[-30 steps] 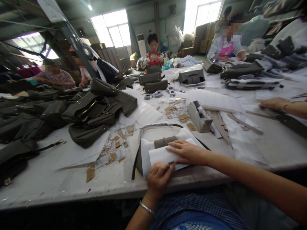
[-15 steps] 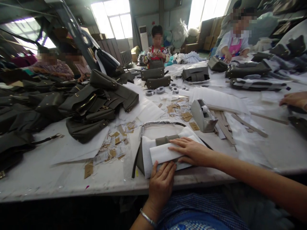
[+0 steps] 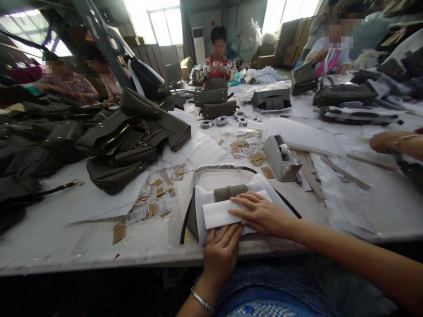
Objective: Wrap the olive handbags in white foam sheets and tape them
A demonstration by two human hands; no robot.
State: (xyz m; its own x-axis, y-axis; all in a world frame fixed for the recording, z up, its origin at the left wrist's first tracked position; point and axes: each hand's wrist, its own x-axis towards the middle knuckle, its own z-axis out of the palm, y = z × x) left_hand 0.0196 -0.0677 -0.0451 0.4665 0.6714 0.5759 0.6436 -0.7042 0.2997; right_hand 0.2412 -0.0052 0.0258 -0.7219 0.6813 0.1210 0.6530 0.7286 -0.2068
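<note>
A dark olive handbag point(image 3: 230, 191) lies on the table's near edge, partly covered with white foam sheet point(image 3: 201, 204). Across it rests a folded white foam strip point(image 3: 216, 214). My right hand point(image 3: 262, 214) lies flat on the strip's right part, fingers stretched out to the left. Against the strip's lower edge, my left hand point(image 3: 223, 246) presses with its fingers extended and its thumb near the strip's left part. Neither hand is wrapped round anything. The bag's wrapped handle point(image 3: 224, 167) arches behind it, and a dark strap point(image 3: 187, 215) runs down its left side.
Olive bags point(image 3: 132, 141) are heaped at the left. Paper tags point(image 3: 155, 198) lie scattered beside the handbag. A grey tape dispenser point(image 3: 280, 158) stands behind my right hand, near foam sheets point(image 3: 304, 136). A co-worker's hand point(image 3: 383, 141) is at the right; other people sit across the table.
My left hand's fingers have flattened and moved slightly under the strip's lower edge. My right hand stays on the strip. At the back right, a co-worker has lifted a bag.
</note>
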